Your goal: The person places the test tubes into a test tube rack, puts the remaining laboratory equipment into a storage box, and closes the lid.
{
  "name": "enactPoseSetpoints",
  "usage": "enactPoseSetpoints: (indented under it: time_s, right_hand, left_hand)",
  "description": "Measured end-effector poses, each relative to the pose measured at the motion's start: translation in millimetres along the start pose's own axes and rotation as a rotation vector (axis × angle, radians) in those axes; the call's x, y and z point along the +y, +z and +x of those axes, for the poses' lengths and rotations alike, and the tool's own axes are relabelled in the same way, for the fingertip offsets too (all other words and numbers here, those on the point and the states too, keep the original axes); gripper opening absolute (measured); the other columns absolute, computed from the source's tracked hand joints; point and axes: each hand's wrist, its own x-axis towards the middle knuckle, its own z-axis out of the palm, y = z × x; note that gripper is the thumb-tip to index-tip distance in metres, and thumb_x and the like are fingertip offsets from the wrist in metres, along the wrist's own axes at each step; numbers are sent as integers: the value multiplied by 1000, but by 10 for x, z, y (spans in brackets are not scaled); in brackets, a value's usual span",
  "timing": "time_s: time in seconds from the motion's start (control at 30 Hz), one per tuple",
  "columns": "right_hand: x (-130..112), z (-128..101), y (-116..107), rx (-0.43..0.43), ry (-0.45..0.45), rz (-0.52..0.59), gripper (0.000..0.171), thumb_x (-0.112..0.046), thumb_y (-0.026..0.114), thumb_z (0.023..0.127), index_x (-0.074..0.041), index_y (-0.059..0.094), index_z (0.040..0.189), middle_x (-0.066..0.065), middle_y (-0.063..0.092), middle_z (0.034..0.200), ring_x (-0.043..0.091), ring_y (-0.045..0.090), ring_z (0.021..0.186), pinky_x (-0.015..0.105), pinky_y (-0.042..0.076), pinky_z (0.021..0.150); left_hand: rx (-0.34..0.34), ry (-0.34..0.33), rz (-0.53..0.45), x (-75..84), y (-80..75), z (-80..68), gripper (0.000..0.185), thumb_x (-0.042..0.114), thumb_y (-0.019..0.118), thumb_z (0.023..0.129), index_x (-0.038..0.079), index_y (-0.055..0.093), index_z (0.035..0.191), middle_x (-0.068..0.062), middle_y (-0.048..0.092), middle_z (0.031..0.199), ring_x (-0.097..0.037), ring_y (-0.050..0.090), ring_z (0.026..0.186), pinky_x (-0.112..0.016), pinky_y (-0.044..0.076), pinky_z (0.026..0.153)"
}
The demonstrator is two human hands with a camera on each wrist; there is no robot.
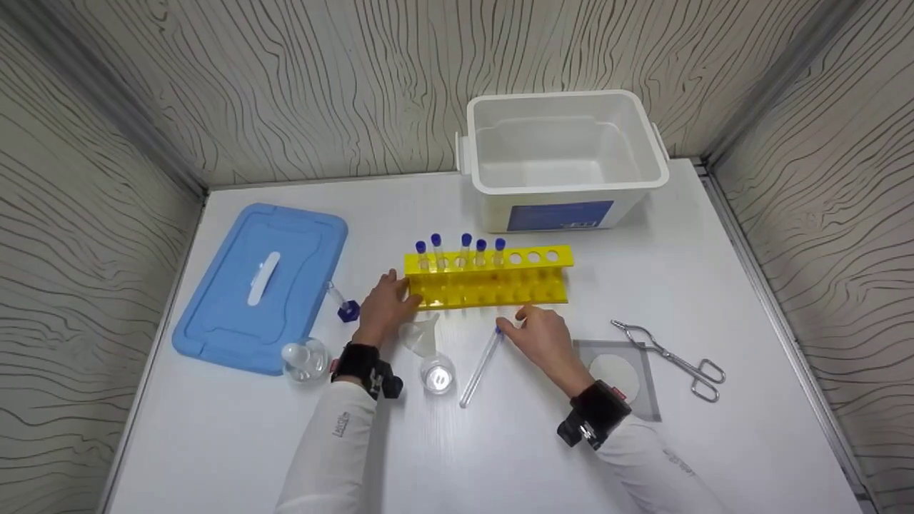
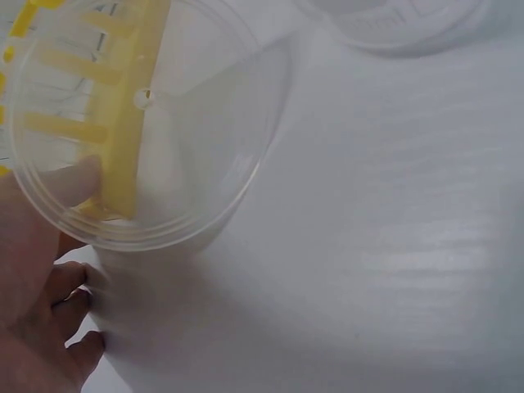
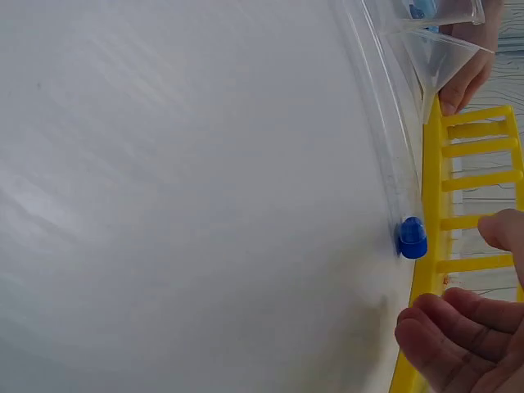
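A yellow test tube rack stands mid-table, with several blue-capped test tubes upright in its left holes. My left hand grips the rack's left end, its thumb at the front corner. In the left wrist view a clear plastic funnel partly covers the rack and the thumb. Lying in front of the rack is one more capped test tube, its blue cap toward the rack. My right hand hovers beside that cap; the right wrist view shows its fingers loosely bent, apart from the cap.
A small clear beaker stands in front of the funnel. To the left are a glass dropper bottle, a purple-based glass cylinder and a blue lid. Metal tongs and a grey mesh square lie right; a white bin stands behind.
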Motion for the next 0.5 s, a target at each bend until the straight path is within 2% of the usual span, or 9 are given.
enactPoseSetpoints:
  time_s: [0.13, 0.27, 0.37, 0.5]
  right_hand:
    - [-21, -8, 51, -45, -4, -32, 47, -47, 69, 88, -1, 75, 94, 8, 69, 67, 15, 59, 57, 25, 51, 55]
    - [-66, -4, 93, -76, 17, -33, 48, -49, 70, 87, -2, 73, 86, 1, 52, 55, 14, 50, 51, 23, 37, 47]
    - [-97, -1, 130, -72, 21, -43, 47, -51, 71, 85, -5, 68, 74, -3, 41, 51, 13, 42, 47, 23, 28, 45]
    - [-125, 2, 191, -47, -7, -90, 48, -49, 73, 85, -8, 58, 64, -4, 37, 50, 12, 37, 46, 23, 24, 44]
  left_hand:
    - [-11, -15, -3, 9, 7, 3, 62, 44, 54, 96, 14, 43, 150, -14, 25, 165, -36, 22, 153, -56, 21, 123]
    - [-10, -8, 3, 15, -1, -7, 62, 44, 54, 96, 14, 43, 150, -14, 25, 164, -37, 22, 153, -56, 21, 123]
    - [-11, -10, 1, 13, -4, -9, 62, 44, 54, 96, 14, 43, 150, -14, 25, 164, -36, 21, 153, -56, 21, 123]
    - [-14, -18, -3, 11, 2, -3, 62, 44, 54, 96, 15, 43, 150, -13, 24, 165, -35, 21, 154, -56, 21, 123]
